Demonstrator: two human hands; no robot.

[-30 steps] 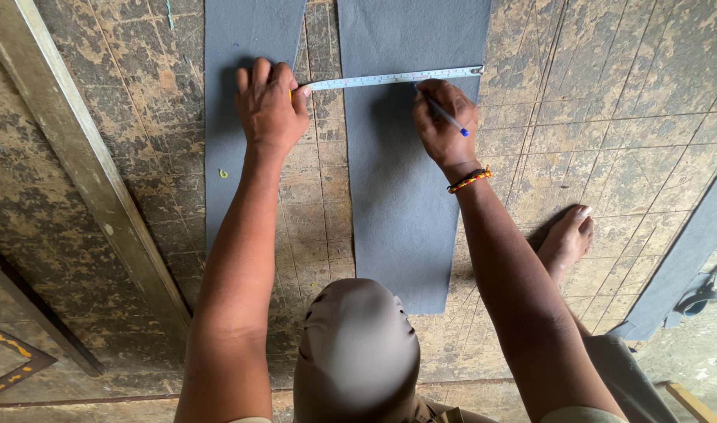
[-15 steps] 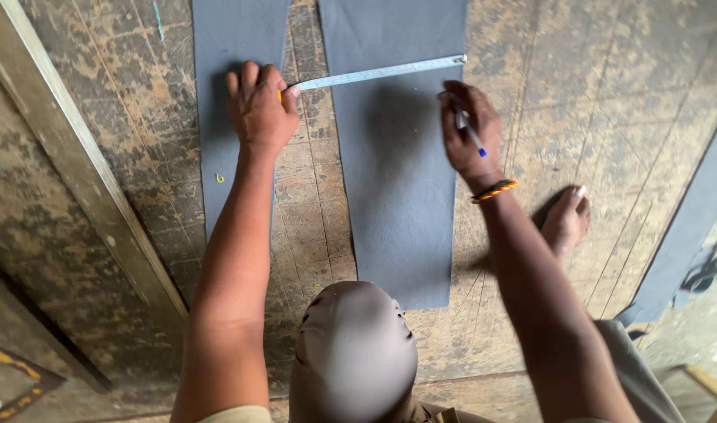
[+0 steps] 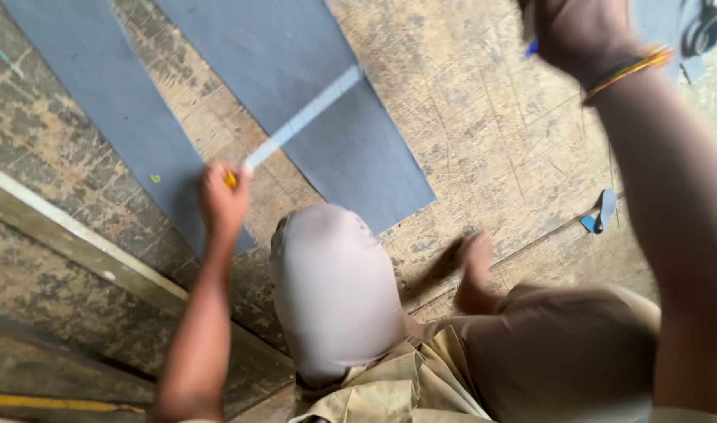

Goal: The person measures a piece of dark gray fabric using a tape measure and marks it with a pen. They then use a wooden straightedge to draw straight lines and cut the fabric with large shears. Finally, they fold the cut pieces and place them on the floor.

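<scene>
My left hand (image 3: 221, 200) pinches the yellow end of a pale measuring tape (image 3: 303, 117). The tape runs slantwise up and right across a wide grey sheet (image 3: 358, 164) lying flat on the worn wooden floor. A narrower grey strip (image 3: 100, 102) lies to its left, under my left hand. My right hand (image 3: 581, 31) is lifted off the sheet at the top right, blurred, with a blue pen (image 3: 530, 49) in its fingers and orange bangles on the wrist. My bent knee (image 3: 335, 290) in pale cloth fills the middle foreground.
My bare foot (image 3: 476, 270) rests on the floor right of the knee. A small blue scrap (image 3: 601, 213) lies further right. A wooden beam (image 3: 76, 243) crosses the lower left. Another grey piece and a dark object (image 3: 699, 31) sit at the top right corner.
My right hand has lifted off the grey sheet and swung up to the right with the pen. The view has tilted and moved closer. My left hand still keeps the tape's end.
</scene>
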